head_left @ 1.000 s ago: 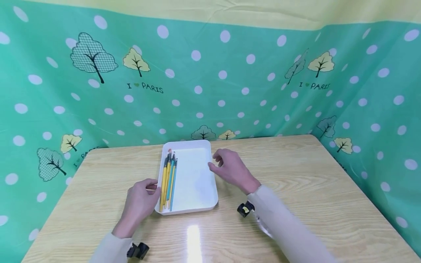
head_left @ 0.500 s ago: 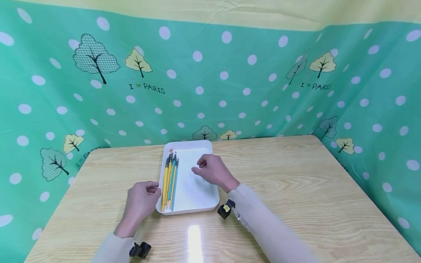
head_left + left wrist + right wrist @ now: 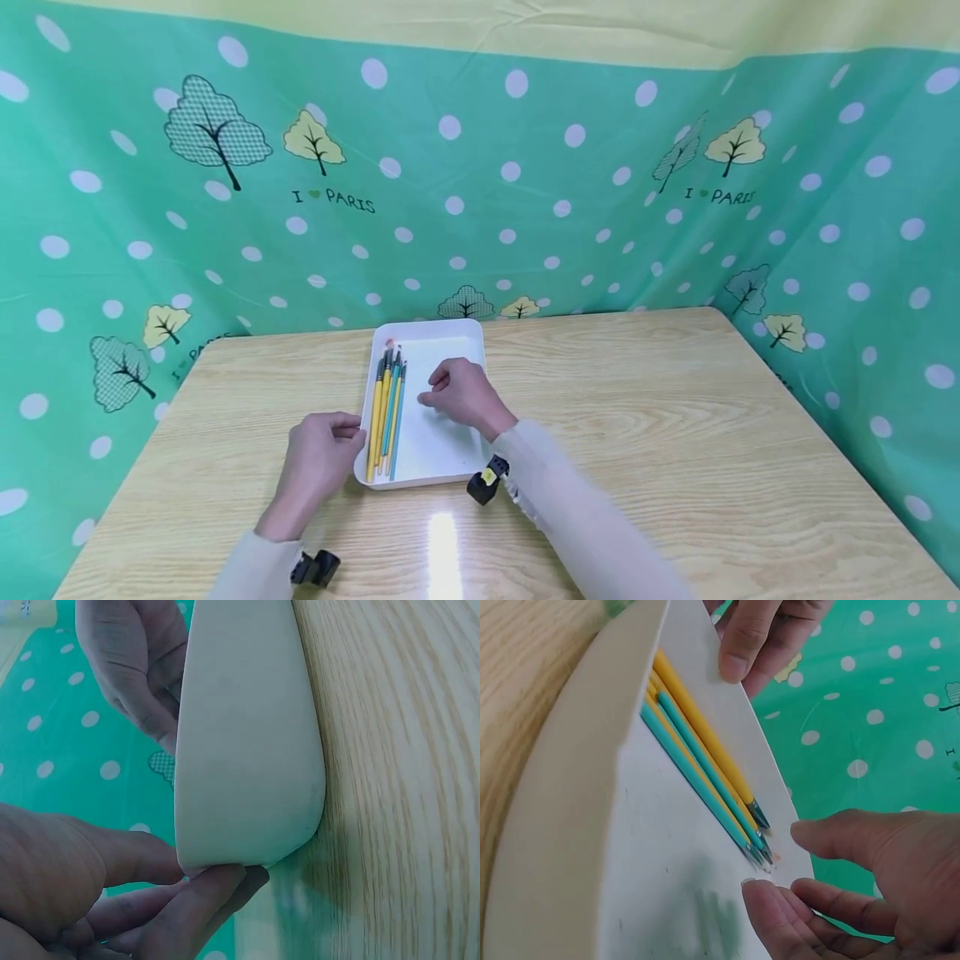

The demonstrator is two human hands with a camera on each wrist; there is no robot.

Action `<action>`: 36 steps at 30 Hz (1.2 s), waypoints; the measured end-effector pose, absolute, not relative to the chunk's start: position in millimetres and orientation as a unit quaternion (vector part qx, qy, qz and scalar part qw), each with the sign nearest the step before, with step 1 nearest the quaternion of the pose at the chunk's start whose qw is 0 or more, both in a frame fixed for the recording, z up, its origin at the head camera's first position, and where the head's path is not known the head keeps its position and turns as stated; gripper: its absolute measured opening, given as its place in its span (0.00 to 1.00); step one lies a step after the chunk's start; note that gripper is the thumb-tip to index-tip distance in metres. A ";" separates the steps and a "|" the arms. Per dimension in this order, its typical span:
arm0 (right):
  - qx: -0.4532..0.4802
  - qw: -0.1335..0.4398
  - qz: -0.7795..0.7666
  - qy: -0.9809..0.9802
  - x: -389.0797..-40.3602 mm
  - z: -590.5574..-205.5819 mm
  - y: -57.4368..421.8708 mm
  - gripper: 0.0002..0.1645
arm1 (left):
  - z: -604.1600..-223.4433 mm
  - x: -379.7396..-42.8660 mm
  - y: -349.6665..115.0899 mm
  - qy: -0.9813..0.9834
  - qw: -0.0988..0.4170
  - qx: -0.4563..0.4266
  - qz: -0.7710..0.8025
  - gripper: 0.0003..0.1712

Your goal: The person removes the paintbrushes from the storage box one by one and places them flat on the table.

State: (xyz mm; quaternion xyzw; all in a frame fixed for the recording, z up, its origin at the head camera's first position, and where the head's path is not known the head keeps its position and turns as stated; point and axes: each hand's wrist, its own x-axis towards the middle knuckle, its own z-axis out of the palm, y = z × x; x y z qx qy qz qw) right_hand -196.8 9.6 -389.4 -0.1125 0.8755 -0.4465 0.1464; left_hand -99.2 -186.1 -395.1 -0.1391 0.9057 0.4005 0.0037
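Note:
A white tray (image 3: pixel 442 446) lies on the wooden table with several yellow and teal paintbrushes (image 3: pixel 376 417) grouped along its left side, bristles toward the far end. My left hand (image 3: pixel 318 458) pinches the tray's left edge, thumb at the rim and fingers against the outer wall in the left wrist view. Over the middle of the tray hovers my right hand (image 3: pixel 465 396), thumb and fingers apart with nothing between them. In the right wrist view its fingertips (image 3: pixel 763 904) appear close to the brush tips.
The wooden table (image 3: pixel 637 400) extends to both sides of the tray. Behind it hangs a green dotted cloth (image 3: pixel 420 200) with printed trees. Each wrist carries a small black camera, such as the right wrist camera (image 3: pixel 483 485).
My right hand has moved left, from beside the tray's right edge to over its middle, nearer the paintbrushes. My left hand keeps its grip on the tray's left edge.

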 end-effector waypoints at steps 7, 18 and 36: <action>-0.081 0.158 -0.455 0.873 -194.0 -391.2 -4.2 0.19 | -393.0 -97.8 -188.0 0.902 0.015 -0.137 0.408 0.18; -0.045 0.144 -0.455 0.877 -191.1 -394.7 -29.6 0.20 | -401.7 -89.4 -177.0 0.889 -0.019 -0.151 0.432 0.22; 0.012 0.126 -0.457 0.881 -190.9 -399.4 -51.6 0.16 | -413.6 -83.0 -170.5 0.845 -0.037 -0.190 0.499 0.23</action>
